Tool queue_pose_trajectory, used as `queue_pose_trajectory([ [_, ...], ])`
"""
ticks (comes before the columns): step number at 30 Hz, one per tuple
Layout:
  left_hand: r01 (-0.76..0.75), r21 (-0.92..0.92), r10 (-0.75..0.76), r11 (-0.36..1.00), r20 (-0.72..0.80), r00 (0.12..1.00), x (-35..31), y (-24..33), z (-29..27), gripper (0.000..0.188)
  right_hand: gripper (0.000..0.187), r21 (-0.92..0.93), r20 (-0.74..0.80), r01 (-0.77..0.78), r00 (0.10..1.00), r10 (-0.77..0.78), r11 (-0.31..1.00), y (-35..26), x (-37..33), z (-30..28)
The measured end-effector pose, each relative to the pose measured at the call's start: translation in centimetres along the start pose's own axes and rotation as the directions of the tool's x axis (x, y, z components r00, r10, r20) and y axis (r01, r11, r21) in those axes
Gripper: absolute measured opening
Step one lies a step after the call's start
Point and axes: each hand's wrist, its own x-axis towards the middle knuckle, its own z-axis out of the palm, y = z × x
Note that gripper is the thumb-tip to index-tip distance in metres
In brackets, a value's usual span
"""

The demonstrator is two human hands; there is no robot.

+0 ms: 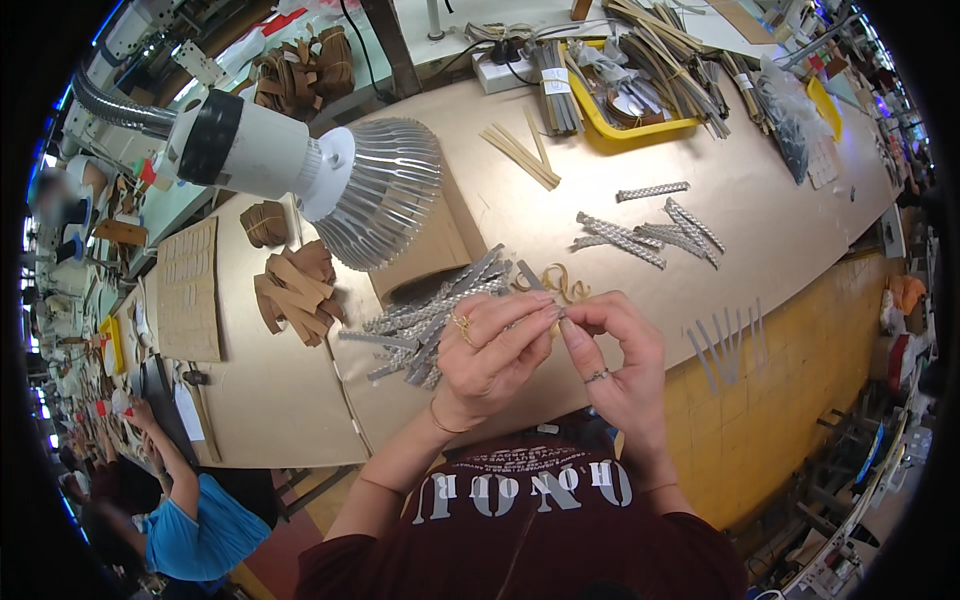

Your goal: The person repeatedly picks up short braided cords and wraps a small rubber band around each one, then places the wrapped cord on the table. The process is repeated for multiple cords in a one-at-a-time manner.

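Observation:
Both hands meet over the near side of the work table, fingertips pinched close together. A narrow grey strip [530,275] sticks out past my left hand [490,355], whose fingers are closed on it. Thumb and forefinger of my right hand [622,355] pinch at the same spot; the fingers hide most of what is there. A small yellowish bit [556,328] shows between the hands. Beside my left hand lies a pile of grey and silver braided strips [400,322]. Thin tan curled strips [572,290] lie just beyond the fingertips.
A large work lamp [375,190] hangs over the table's left half. Braided pieces [622,240] lie at right, brown strips [298,295] at left. A yellow tray [640,132] holds strip bundles at the back. Grey strips [722,350] lie on a yellow surface; a co-worker [200,525] is at lower left.

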Motion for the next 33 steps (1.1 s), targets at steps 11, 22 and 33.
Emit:
queue_pose_trajectory([
  [11, -0.007, -0.021, 0.008, 1.000, 0.082, 0.997, -0.09, 0.08, 0.08, 0.035, 0.007, -0.056, 0.015, -0.001, 1.000, 0.002, 0.998, 0.58, 0.08, -0.51],
  [22, 0.003, -0.028, 0.000, 1.000, 0.091, 0.996, -0.24, 0.08, 0.38, 0.036, 0.006, -0.104, -0.011, -0.053, 0.999, 0.052, 0.993, 0.56, -0.14, -0.39],
  [33, 0.329, -0.301, -0.295, 0.895, 0.154, 0.943, -0.54, 0.74, 0.28, 0.027, 0.006, -0.128, 0.015, -0.041, 0.999, 0.044, 0.991, 0.54, 0.02, -0.26],
])
